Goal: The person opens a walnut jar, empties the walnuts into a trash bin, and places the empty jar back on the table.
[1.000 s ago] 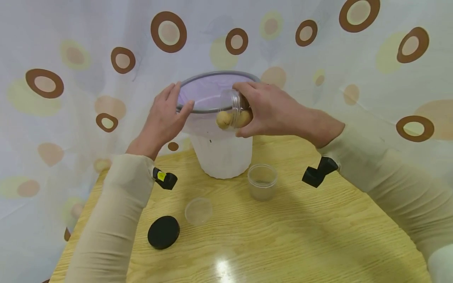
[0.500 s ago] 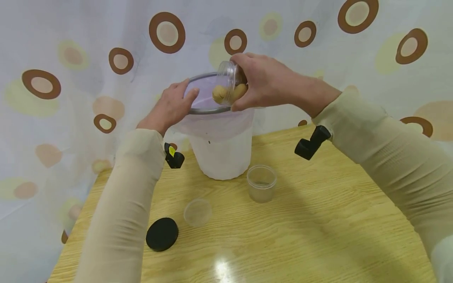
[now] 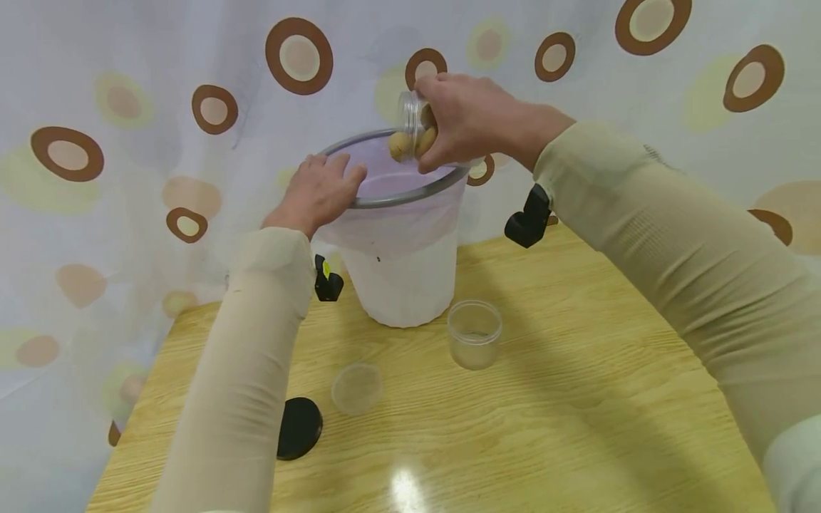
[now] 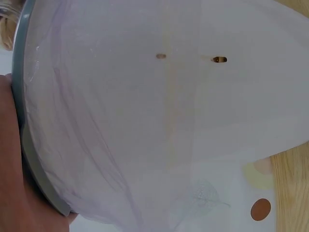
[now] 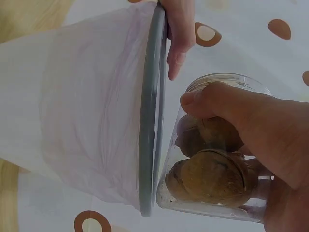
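Note:
A white bin (image 3: 400,278) with a grey rim (image 3: 410,197) and a pale purple liner stands at the table's far side. My right hand (image 3: 468,117) grips a clear plastic jar (image 3: 412,128) holding walnuts (image 5: 212,176), tilted on its side above the bin's opening, mouth toward the left. My left hand (image 3: 317,191) rests on the bin's left rim, fingers laid over the edge (image 5: 177,36). The left wrist view shows the bin's liner (image 4: 159,121) and rim (image 4: 29,159) up close beside the hand.
On the wooden table (image 3: 577,399) in front of the bin stand an empty clear jar (image 3: 474,333), a small clear lid (image 3: 357,388) and a black lid (image 3: 298,427). A curtain with brown circles (image 3: 128,107) hangs behind.
My right hand has raised the jar of walnuts from in front of the bin's rim to above its opening. My left hand has stayed on the rim.

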### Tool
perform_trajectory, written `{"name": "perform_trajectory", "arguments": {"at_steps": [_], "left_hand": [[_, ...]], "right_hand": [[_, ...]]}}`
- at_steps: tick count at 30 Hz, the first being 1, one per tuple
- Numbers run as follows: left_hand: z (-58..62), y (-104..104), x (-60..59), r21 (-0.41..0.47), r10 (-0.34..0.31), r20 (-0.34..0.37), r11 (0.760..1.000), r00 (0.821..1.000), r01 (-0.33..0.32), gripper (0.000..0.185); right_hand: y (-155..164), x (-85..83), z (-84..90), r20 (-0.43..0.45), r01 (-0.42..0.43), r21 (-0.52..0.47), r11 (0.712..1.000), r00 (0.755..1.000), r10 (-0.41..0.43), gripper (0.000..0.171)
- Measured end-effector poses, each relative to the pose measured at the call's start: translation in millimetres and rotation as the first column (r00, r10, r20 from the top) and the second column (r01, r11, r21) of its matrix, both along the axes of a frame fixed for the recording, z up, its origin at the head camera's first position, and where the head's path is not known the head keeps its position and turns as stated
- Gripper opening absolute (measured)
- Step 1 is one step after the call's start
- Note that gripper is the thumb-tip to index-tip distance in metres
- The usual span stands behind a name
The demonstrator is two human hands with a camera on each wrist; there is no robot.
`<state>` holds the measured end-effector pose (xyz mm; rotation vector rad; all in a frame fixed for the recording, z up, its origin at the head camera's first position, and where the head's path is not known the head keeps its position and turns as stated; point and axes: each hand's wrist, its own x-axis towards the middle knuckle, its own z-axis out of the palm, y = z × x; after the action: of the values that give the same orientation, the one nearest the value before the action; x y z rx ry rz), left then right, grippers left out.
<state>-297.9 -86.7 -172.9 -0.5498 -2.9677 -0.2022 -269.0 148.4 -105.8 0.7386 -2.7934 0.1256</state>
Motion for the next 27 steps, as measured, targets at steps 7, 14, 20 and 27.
{"name": "perform_trajectory", "arguments": {"at_steps": [7,14,20,27], "left_hand": [[-0.3,4,4.8,0.091,0.085,0.072,0.992,0.994,-0.092,0.072],[-0.9,9,4.2,0.122,0.118,0.084,0.984,0.989,-0.128,0.075],[-1.9,12,2.8,0.113,0.109,0.085,0.987,0.990,-0.118,0.076],[1.7,15,2.1,0.084,0.121,0.081,0.988,0.989,-0.128,0.079]], "right_hand": [[3,-10.4,0.4,0.009,0.027,0.028,0.999,1.000,-0.027,0.076],[9,-17.7,-3.2,-0.034,0.014,0.062,0.998,0.999,-0.012,0.076],[12,-22.0,-9.2,-0.118,0.000,0.151,0.989,0.993,0.018,0.066],[13,-26.3,-12.6,-0.169,0.026,0.215,0.976,0.986,0.010,0.071]]}}
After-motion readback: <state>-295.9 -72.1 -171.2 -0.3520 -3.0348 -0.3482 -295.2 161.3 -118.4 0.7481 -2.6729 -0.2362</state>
